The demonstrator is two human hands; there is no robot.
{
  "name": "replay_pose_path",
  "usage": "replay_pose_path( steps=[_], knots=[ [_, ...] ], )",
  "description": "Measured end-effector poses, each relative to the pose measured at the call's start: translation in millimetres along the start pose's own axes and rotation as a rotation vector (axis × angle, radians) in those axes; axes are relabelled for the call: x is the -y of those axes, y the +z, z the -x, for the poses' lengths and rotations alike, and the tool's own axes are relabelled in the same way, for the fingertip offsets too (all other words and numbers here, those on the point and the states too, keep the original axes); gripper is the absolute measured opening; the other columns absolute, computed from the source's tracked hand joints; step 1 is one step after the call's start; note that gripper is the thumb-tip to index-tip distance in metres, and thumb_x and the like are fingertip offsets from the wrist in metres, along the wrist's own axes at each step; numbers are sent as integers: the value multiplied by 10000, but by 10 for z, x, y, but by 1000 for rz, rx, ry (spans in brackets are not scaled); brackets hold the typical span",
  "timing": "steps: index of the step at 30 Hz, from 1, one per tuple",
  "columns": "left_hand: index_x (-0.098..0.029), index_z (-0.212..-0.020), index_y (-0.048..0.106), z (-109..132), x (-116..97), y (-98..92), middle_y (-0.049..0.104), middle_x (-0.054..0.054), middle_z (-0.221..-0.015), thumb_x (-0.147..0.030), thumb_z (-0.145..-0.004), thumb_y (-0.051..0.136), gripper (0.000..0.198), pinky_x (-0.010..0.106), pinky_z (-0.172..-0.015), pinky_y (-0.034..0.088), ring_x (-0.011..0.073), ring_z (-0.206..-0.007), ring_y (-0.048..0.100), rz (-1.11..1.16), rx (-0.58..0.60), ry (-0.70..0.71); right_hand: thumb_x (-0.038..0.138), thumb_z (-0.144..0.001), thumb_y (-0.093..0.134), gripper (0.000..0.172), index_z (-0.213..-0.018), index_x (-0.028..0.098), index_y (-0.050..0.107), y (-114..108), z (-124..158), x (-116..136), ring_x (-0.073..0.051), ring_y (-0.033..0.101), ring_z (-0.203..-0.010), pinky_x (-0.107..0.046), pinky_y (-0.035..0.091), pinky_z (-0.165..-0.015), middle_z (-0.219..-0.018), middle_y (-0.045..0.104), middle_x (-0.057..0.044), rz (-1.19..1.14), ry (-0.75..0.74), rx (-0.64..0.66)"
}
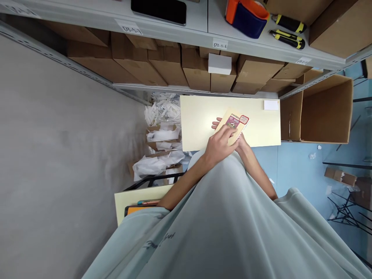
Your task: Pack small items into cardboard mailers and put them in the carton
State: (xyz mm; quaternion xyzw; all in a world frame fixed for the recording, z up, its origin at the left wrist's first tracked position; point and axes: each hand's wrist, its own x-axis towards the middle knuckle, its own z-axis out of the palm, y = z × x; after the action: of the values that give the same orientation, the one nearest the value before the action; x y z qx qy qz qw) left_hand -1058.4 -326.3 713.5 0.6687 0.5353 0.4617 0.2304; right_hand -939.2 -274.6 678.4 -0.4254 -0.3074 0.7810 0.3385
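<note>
Above a pale yellow board, a flat cream-coloured packet with a pink picture panel and a red-edged label is tilted in my hands. My right hand supports it from beneath, with fingertips showing past its left edge. Over the lower front of the packet lies my left hand, its fingers bent and pressed on the surface. The hands hide the packet's lower part, and most of my right palm is covered.
The yellow board carries a small white card. An open cardboard box stands right. Shelves ahead hold brown boxes, a black phone, an orange-and-blue roll and yellow-black cutters. White wrapping material lies left.
</note>
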Motion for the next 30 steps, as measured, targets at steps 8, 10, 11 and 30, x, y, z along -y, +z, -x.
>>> replay_pose_path(
  steps=[8,10,11,30],
  knots=[
    [-253,-1323,769,-171,385,-67,731,28,-1043,-458,-1020,820,369,234,-673,575,116,-734,666,374,-285,-446,638,-776,945,593,-1231,272,839,-339,-127,250,-270,789,-1243,-406,647,-1129,-1244,880,-39,156,5,-94],
    [-243,-1271,782,-171,610,-63,741,37,-1026,-485,-1006,825,361,245,-699,592,131,-763,679,427,-360,-563,652,-742,984,654,-1258,275,844,-473,-149,330,-259,796,-1198,-394,655,-1088,-1261,883,-38,176,15,-88],
    [-239,-1245,791,-162,714,-50,753,43,-1027,-480,-993,830,350,258,-721,607,145,-790,696,446,-358,-605,653,-730,999,672,-1263,273,846,-538,-165,360,-258,798,-1178,-395,659,-1067,-1259,885,-43,191,21,-86],
    [-259,-1197,728,-174,692,206,831,62,-1137,-260,-992,742,206,430,-1099,644,236,-1151,806,121,-329,-466,455,-897,908,168,-979,333,827,-850,-265,534,-298,699,-1444,-522,468,-1362,-1313,841,-33,375,-237,-34]
  ],
)
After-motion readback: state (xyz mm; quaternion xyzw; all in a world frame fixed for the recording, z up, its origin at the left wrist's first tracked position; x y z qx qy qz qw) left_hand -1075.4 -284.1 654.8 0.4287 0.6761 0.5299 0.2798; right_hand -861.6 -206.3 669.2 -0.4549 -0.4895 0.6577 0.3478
